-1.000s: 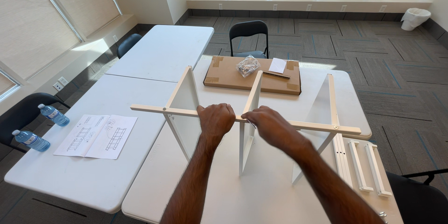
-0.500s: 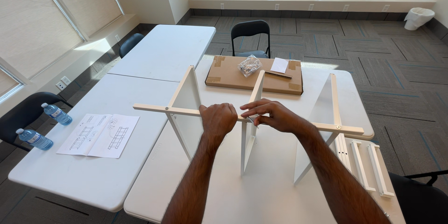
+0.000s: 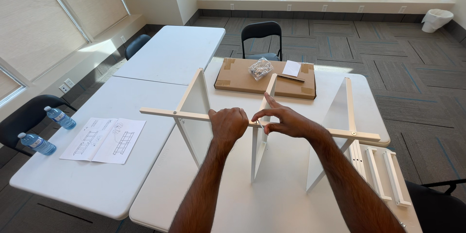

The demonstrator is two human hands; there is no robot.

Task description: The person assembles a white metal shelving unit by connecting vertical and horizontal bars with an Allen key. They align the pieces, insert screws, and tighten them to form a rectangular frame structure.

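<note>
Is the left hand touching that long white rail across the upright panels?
Touching. The head view shows the left hand closed as a fist over the long white rail, its fingers wrapped around it where it meets the middle panel.

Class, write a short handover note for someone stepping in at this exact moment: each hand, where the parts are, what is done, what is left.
Left hand: fist closed on the long white rail.
Right hand: fingers pinching at the rail above the middle panel.
Done: three upright panels stand on the table; screws show at both outer panels.
Left: the middle joint; spare rails lie at right, hardware bag on the cardboard box.
</note>
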